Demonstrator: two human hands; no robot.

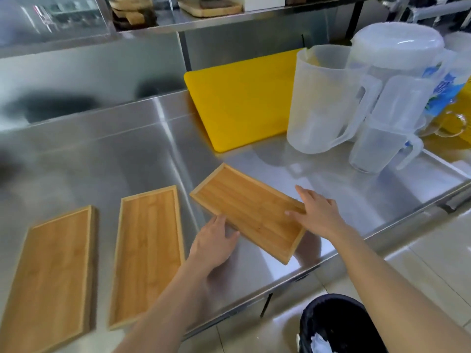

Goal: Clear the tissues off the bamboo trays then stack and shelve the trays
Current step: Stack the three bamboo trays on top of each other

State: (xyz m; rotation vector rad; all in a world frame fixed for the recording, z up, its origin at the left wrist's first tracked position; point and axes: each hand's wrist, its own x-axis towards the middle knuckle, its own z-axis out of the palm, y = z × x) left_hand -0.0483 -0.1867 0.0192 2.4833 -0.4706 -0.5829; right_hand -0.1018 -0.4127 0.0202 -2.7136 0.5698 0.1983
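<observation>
- Three bamboo trays lie on a steel tabletop [107, 154], all bare of tissues.
- The left tray [51, 273] and the middle tray [149, 253] lie flat, side by side near the front edge, apart from each other.
- The right tray [248, 212] sits angled, its near corner close to the tabletop's edge.
- The left hand [214, 244] touches that tray's near long side, fingers loosely spread.
- The right hand [318, 212] grips its far end, thumb lying inside the tray.
- Behind stand a yellow cutting board [242, 98] and clear plastic pitchers [323, 103].
- A black bin [336, 324] on the floor holds white crumpled paper [318, 341].
</observation>
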